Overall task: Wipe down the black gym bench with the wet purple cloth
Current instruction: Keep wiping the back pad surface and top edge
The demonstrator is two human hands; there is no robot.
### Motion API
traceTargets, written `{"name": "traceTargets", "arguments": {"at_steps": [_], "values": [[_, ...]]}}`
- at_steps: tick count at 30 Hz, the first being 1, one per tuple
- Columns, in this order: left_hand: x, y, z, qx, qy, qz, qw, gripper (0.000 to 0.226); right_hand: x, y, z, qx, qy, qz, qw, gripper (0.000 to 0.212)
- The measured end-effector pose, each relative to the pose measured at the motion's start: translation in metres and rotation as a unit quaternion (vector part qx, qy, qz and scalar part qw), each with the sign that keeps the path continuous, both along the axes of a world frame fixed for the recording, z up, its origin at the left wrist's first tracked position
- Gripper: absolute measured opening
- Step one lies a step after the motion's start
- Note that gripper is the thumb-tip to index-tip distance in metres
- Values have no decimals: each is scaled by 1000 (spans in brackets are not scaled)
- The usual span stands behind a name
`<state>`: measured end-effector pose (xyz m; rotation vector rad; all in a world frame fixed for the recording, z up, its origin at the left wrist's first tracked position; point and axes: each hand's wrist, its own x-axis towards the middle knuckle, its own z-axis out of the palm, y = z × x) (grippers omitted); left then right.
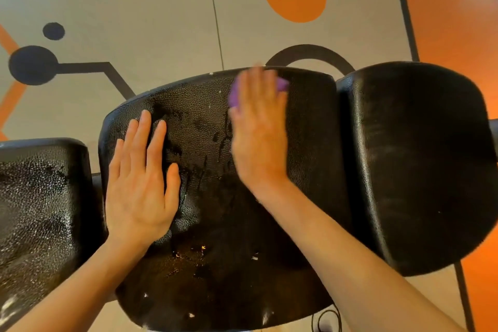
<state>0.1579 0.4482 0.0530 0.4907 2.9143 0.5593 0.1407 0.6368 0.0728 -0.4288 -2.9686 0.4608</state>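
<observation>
The right hand (pixel 258 127), blurred, grip spread flat, presses the wet purple cloth (pixel 233 95) at 12 o'clock on the black pebbled padded desk (pixel 215 224); the left hand (pixel 140 191), grip flat and apart, rests at 9 o'clock.

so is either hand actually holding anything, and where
The right hand presses the purple cloth onto the bench under its fingers, covering its middle; motion blur hides any curl. The left hand rests flat, holding nothing.
</observation>
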Motion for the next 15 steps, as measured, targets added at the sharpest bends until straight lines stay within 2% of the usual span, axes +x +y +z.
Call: {"name": "traceTargets", "arguments": {"at_steps": [1,2,3,5,7,8,9,10,12,13,14,15], "values": [[1,0,1,-2,-1,-2,1000,65,5,-6,-1,1,-3,84,996,52],[2,0,2,-3,-2,-2,1000,65,9,3,0,1,-6,126,992,52],[2,0,2,-3,-1,-1,1000,65,12,21,1,-8,-5,120,993,51],[2,2,2,-1,6,1,1000,65,11,61,4,-53,6,-12,998,51],[0,2,0,3,9,1,1000,65,4,73,4,-83,4,-156,984,50],[0,1,-1,3,7,0,1000,65,-2,57,4,-60,0,-167,984,50],[0,0,-2,-2,4,-2,1000,65,-7,34,3,-34,5,-118,992,51],[2,-1,-2,-6,0,-4,1000,65,-10,11,1,-21,6,-25,999,51],[2,-1,-1,-7,0,-3,1000,65,-9,-7,-1,-10,3,155,988,51],[1,-1,0,-7,2,-3,1000,65,-9,4,1,-14,0,180,984,50],[1,0,1,-7,3,-6,1000,65,-7,23,4,-23,1,151,988,49],[1,1,1,-5,5,-7,1000,65,-6,43,6,-43,2,79,996,49]]}}
